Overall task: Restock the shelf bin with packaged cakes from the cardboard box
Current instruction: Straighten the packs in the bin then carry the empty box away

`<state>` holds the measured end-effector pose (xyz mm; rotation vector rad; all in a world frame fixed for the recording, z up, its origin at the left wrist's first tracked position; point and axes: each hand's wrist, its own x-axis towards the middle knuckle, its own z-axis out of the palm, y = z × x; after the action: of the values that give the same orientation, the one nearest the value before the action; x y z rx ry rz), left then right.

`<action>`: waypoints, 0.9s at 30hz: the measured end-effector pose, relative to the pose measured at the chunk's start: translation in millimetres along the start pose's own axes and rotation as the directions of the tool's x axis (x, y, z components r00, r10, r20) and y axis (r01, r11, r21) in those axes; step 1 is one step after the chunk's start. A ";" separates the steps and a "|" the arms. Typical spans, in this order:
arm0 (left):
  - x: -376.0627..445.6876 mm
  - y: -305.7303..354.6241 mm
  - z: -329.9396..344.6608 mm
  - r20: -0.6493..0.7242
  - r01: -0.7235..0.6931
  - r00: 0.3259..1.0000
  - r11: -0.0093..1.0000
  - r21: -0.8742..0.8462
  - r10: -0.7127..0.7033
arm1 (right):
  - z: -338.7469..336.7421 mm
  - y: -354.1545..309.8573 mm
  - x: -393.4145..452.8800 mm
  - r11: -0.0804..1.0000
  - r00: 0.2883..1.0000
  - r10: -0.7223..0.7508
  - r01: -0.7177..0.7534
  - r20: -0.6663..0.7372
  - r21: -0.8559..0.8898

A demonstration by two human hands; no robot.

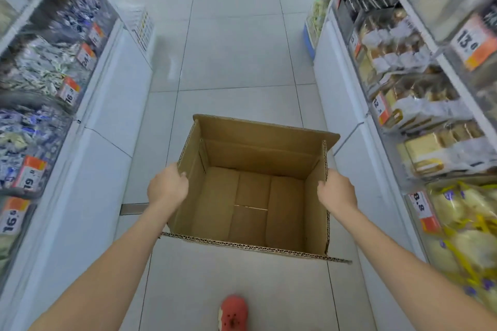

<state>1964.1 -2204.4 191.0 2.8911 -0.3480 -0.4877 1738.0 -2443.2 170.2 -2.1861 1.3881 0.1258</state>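
From the head camera I look down an aisle with one cardboard box held out in front of me, top flaps open. My left hand grips the rim of its left wall, fingers curled over the edge; my right hand grips the rim of the right wall the same way. So two hands, one box, and inside it I count no cakes at all: only the bare bottom flaps show. I judge the unloading is finished and the step in hand is carrying the empty box off. The packaged cakes sit in clear shelf bins on my right, in a row running away up the aisle; blur keeps me from counting the packs. The nearest bin holds yellow-wrapped bags. Orange price tags hang on the fronts. One red shoe shows on the tiled floor. Next I'd need a clear path and somewhere to set the box down.
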 end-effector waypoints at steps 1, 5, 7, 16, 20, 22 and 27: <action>-7.2 0.4 -25.8 -0.002 0.006 1.000 1.000 0.003 -0.006 | -17.4 -12.4 -11.6 1.000 1.000 0.002 -0.002 0.014 0.001; -28.2 -1.7 -121.3 -0.005 -0.005 1.000 1.000 -0.004 0.005 | -85.7 -66.9 -51.4 1.000 1.000 -0.002 0.002 0.031 -0.005; -34.7 -5.3 -162.1 0.001 -0.008 1.000 1.000 -0.015 0.008 | -112.3 -92.9 -64.3 1.000 1.000 0.002 -0.002 0.018 0.009; 3.4 -13.9 -246.6 -0.046 0.000 0.999 0.997 -0.079 -0.003 | -161.5 -187.5 -49.0 0.999 0.998 -0.041 0.042 -0.044 0.017; 48.4 -6.7 -253.3 -0.064 0.019 0.998 0.991 -0.131 -0.027 | -166.2 -218.1 -4.0 0.998 0.997 -0.043 0.045 -0.067 0.035; 78.7 2.2 -258.6 -0.067 0.036 0.997 0.988 -0.149 -0.047 | -169.0 -235.4 27.2 0.998 0.997 -0.060 0.062 -0.055 0.030; 169.5 48.0 -285.6 -0.075 0.069 0.994 0.986 -0.149 -0.081 | -191.6 -287.5 126.9 0.992 0.992 -0.119 0.121 -0.049 0.035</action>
<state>2208.2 -2252.7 416.2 2.7788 -0.1829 -0.3889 2005.7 -2547.1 400.4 -2.2478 1.2692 0.0048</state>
